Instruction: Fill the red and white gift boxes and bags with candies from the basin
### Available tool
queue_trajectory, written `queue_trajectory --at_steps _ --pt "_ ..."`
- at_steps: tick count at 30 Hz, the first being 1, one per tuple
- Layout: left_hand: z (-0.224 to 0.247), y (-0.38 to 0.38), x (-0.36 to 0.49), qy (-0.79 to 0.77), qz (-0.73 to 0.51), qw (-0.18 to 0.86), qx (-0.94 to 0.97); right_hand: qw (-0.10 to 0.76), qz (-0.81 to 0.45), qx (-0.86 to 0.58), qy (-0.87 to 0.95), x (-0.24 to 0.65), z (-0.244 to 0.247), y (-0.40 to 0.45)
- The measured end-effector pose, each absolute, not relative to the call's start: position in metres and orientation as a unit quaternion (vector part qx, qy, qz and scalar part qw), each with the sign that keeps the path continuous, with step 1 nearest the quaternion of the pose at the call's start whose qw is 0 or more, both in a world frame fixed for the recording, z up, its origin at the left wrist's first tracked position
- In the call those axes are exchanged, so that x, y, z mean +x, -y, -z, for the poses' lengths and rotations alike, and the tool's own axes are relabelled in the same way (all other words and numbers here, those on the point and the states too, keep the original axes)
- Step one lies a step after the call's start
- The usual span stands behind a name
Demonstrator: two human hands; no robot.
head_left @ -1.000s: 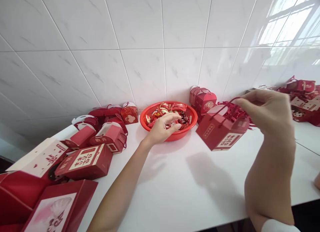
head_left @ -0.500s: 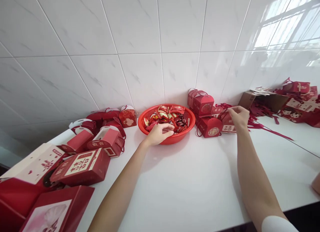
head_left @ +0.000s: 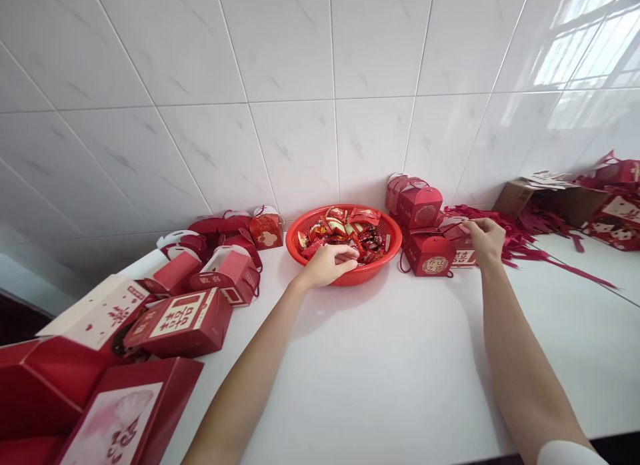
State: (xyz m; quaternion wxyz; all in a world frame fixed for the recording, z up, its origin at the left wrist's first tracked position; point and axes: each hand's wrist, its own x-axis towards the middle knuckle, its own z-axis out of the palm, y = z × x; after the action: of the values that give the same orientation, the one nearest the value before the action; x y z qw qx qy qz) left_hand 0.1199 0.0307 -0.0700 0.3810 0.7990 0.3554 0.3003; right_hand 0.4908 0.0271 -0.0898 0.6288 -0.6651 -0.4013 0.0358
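My left hand [head_left: 330, 265] hovers at the front rim of a red plastic basket [head_left: 363, 277]. Its fingers are loosely curled, the thumb stands apart from them, and nothing shows in between. Wrapped candies [head_left: 345, 233] in red and gold fill the basket. To the right, the thumb and forefinger of my right hand [head_left: 487, 240] pinch at the top of a small red gift box [head_left: 454, 231]; the hand partly hides that box. Just left of it stands another red gift box [head_left: 431, 255] with a round gold emblem, and more boxes [head_left: 420, 206] are stacked behind.
Along the left side lie red boxes, among them an open-topped box [head_left: 227, 275], a box with a large cream label [head_left: 183, 318] and a bigger pink-pictured box [head_left: 125, 418]. Red ribbons [head_left: 525, 248] and a cardboard carton [head_left: 515, 197] lie at right on the white table [head_left: 375, 371], against a tiled wall.
The view has turned slightly left, so everything sits further right. Both hands keep nearly the same places, the left at the basket and the right at the small gift box.
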Motion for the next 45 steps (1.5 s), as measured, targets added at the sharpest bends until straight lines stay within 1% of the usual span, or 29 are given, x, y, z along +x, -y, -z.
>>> queue_trajectory --at_steps 3,5,8,11,14,17,22,24,26,29,31,33,40,45 --pt "0.070 -0.030 0.120 -0.358 -0.301 0.380 0.798 0.565 -0.009 -0.744 0.357 0.484 0.079 -0.024" --pt "0.070 -0.030 0.120 -0.355 -0.303 0.388 0.795 0.536 0.017 -0.762 0.363 0.477 0.067 -0.021" --pt "0.070 -0.032 0.118 -0.346 -0.321 0.404 0.784 0.529 0.042 -0.745 0.405 0.459 0.047 -0.015" --pt "0.065 -0.036 0.111 -0.351 -0.350 0.389 0.776 0.553 0.027 -0.683 0.476 0.434 0.030 -0.007" --pt "0.055 -0.041 0.095 -0.385 -0.389 0.326 0.771 0.564 -0.031 -0.618 0.547 0.406 0.019 0.002" --pt "0.042 -0.046 0.068 -0.442 -0.419 0.237 0.757 0.555 -0.076 -0.561 0.610 0.384 0.014 0.008" --pt "0.025 -0.049 0.015 -0.595 -0.428 0.048 0.679 0.502 -0.104 -0.520 0.683 0.360 0.010 0.017" --pt "0.024 -0.051 0.001 -0.645 -0.407 0.020 0.646 0.478 -0.103 -0.518 0.702 0.352 0.009 0.020" --pt "0.028 -0.055 -0.006 -0.692 -0.366 0.011 0.623 0.458 -0.104 -0.518 0.715 0.347 0.009 0.021" --pt "0.039 -0.064 -0.004 -0.760 -0.267 0.000 0.592 0.439 -0.111 -0.515 0.728 0.341 0.010 0.021" --pt "0.048 -0.070 0.000 -0.787 -0.208 0.000 0.581 0.432 -0.118 -0.513 0.732 0.340 0.012 0.021" --pt "0.056 -0.075 0.002 -0.794 -0.173 0.003 0.583 0.426 -0.124 -0.512 0.736 0.340 0.013 0.020" --pt "0.063 -0.085 0.000 -0.804 -0.182 -0.014 0.565 0.382 -0.132 -0.522 0.751 0.340 0.021 0.016" --pt "0.063 -0.085 -0.002 -0.795 -0.200 -0.005 0.573 0.340 -0.131 -0.489 0.793 0.338 0.022 0.014"
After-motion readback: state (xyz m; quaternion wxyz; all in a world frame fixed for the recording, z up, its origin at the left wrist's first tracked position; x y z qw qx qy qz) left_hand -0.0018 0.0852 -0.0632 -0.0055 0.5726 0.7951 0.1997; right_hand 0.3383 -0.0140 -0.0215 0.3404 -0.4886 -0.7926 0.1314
